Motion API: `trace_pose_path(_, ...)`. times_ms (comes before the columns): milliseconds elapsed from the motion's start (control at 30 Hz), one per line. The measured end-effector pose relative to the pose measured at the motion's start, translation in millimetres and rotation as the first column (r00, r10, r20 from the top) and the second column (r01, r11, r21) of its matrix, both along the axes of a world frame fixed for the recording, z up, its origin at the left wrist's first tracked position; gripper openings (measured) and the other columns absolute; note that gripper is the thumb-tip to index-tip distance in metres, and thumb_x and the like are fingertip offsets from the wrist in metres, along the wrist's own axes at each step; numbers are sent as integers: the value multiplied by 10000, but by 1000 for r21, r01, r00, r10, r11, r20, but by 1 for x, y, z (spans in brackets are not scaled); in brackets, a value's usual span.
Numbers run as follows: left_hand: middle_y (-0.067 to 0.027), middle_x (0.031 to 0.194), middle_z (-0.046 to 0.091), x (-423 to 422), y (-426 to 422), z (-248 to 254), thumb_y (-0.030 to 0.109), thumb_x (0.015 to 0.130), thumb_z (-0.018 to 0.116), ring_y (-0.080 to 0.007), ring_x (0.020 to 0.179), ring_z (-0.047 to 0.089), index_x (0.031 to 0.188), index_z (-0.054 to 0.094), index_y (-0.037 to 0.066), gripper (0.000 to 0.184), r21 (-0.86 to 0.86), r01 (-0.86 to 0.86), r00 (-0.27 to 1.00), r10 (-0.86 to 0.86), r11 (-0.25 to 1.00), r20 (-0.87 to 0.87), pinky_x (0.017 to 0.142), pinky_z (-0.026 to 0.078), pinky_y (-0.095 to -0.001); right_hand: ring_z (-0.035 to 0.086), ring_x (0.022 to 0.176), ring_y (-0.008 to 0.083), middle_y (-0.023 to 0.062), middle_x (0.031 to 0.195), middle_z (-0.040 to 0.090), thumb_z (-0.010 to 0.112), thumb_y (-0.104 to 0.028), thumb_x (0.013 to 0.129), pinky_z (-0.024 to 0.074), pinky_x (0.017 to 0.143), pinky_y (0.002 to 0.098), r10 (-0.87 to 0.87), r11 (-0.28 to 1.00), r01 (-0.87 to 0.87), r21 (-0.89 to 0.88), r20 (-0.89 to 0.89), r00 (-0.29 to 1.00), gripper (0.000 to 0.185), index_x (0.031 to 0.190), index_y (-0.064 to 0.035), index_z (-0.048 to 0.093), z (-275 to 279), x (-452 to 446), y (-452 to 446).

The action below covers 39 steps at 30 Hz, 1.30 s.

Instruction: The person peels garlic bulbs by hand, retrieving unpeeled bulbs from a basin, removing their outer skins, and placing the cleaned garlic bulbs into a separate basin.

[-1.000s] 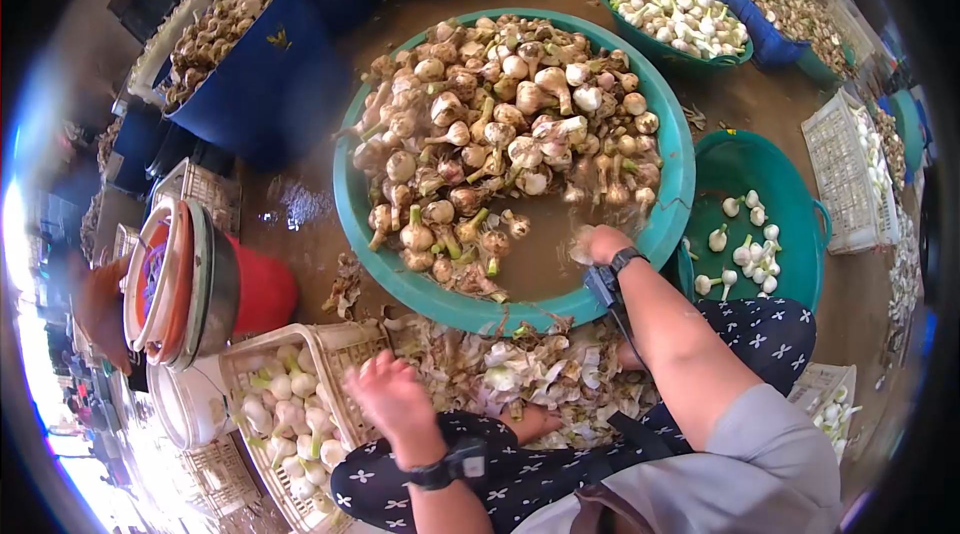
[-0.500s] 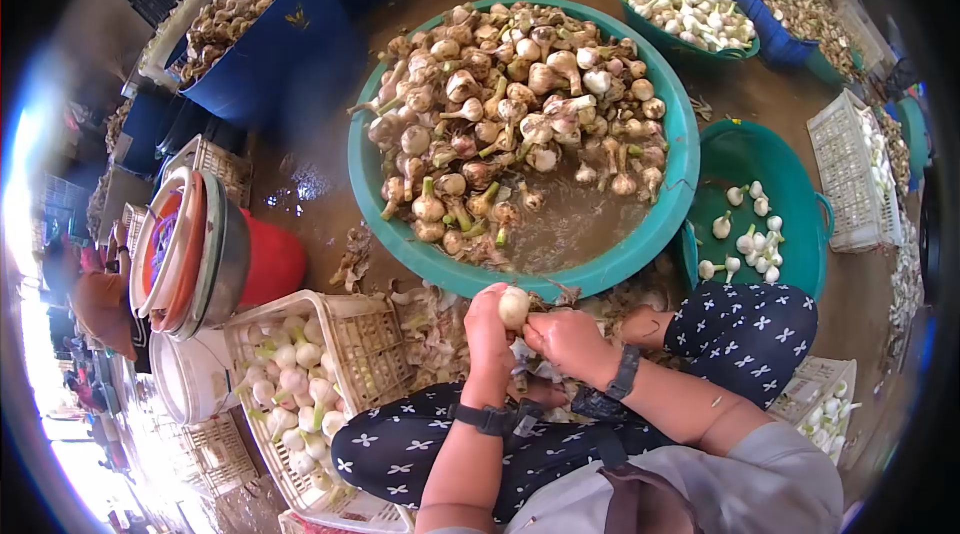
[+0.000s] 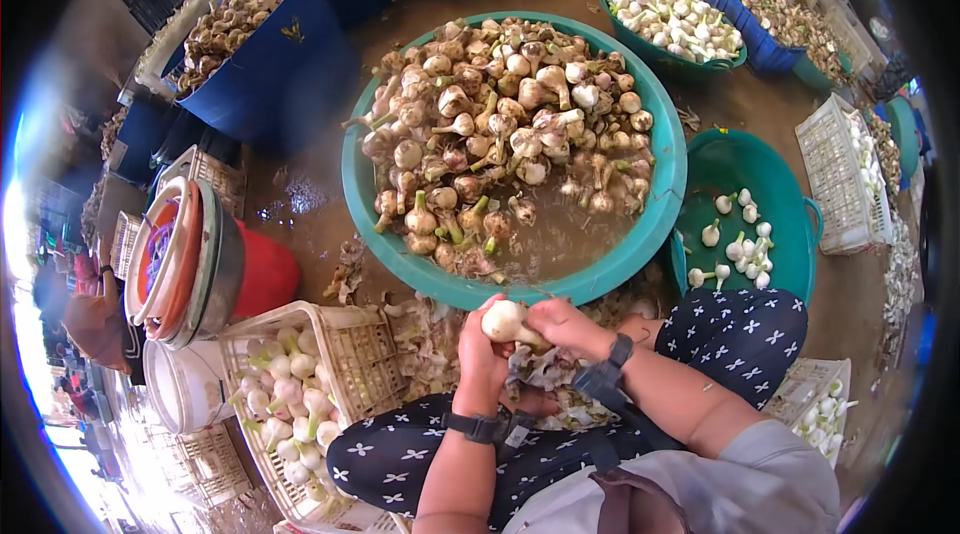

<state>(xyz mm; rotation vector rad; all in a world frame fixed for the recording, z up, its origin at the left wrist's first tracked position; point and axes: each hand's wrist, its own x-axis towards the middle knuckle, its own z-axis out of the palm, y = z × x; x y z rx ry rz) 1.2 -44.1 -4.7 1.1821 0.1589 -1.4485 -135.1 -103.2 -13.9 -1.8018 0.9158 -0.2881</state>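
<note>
A pale garlic bulb [image 3: 503, 322] is held between both hands, just below the near rim of the large teal basin [image 3: 440, 286]. My left hand [image 3: 482, 349] is closed around the bulb's left side. On the other side, my right hand [image 3: 566, 326] pinches at its neck, where loose purplish skins [image 3: 545, 368] hang down. Muddy, unpeeled garlic [image 3: 480, 124] is heaped in the basin, with brown water [image 3: 570, 244] at its near side.
At the right, a green tub [image 3: 790, 209] holds several white bulbs [image 3: 745, 249]. A cream crate [image 3: 365, 359] of white garlic lies at the left beside stacked basins [image 3: 195, 264] and a red bucket [image 3: 268, 269]. Peeled skins [image 3: 430, 344] litter the floor.
My right hand has come from the basin's water to my left hand, which moved in from the left. Both now hold a bulb, whose skins hang loose and which looks whiter than half a second ago.
</note>
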Motion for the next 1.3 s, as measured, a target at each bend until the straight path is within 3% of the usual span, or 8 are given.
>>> trace_pose_path(133,-83,898,623,15,-1,-6,261,873,432,-169,687,586,1175,505,5,402,-137,136,981,-114,981,159,569,466,-254,574,616,227,140,769,577,468,-227,897,438,490,360,-392,516,49,855,185,901,263,844,4,584,15,-10,-1)
trace_pose_path(267,-125,1086,582,14,2,1,230,813,610,-206,918,589,1250,424,-38,545,259,688,334,-613,678,716,746,485,-312,542,587,250,115,689,548,545,-169,854,407,537,374,71,881,48,-471,232,970,150,814,-34,597,14,-20,-1)
trace_pose_path(533,-185,1140,544,-18,17,15,38,690,660,-359,1061,496,1131,560,27,452,117,761,-282,163,639,945,912,403,-420,572,662,97,-39,816,615,515,-231,905,454,572,244,-356,468,-36,883,226,907,203,987,-64,599,-16,-42,-20)
trace_pose_path(700,-129,1076,567,-7,13,5,138,888,505,-239,999,563,1107,511,-36,279,-346,-46,959,138,937,246,816,491,-363,527,871,105,5,972,555,472,-200,919,411,766,244,-354,713,-69,698,442,824,199,1011,-45,558,31,-45,5)
trace_pose_path(1067,-187,1181,484,-25,22,33,684,753,460,-306,1007,529,1120,445,36,745,-229,-339,811,160,913,-562,844,454,-422,548,811,203,68,888,566,388,-278,943,460,756,346,-953,247,-198,949,275,128,256,1029,-72,513,36,-26,-12)
trace_pose_path(1133,-179,1224,456,-29,27,41,507,813,540,-284,1057,506,1194,414,37,618,-390,-260,841,9,884,-540,861,456,-379,547,801,203,69,884,563,386,-272,945,465,735,351,-966,209,-221,953,236,105,252,1024,-70,514,27,-12,-16)
trace_pose_path(1233,-177,1162,504,-35,26,13,135,855,557,-218,934,579,1274,340,44,480,-232,477,668,-178,848,722,760,510,-288,508,690,168,32,739,526,432,-275,925,445,640,315,-968,194,-212,958,222,117,215,917,-79,519,25,-11,-26)
trace_pose_path(1300,-177,1080,542,-25,25,24,123,869,525,-210,810,594,1253,354,38,429,-256,483,833,-349,837,430,699,521,-285,427,585,118,-24,600,441,496,-258,890,380,543,255,-967,199,-295,934,236,95,196,788,-91,491,36,-13,-36)
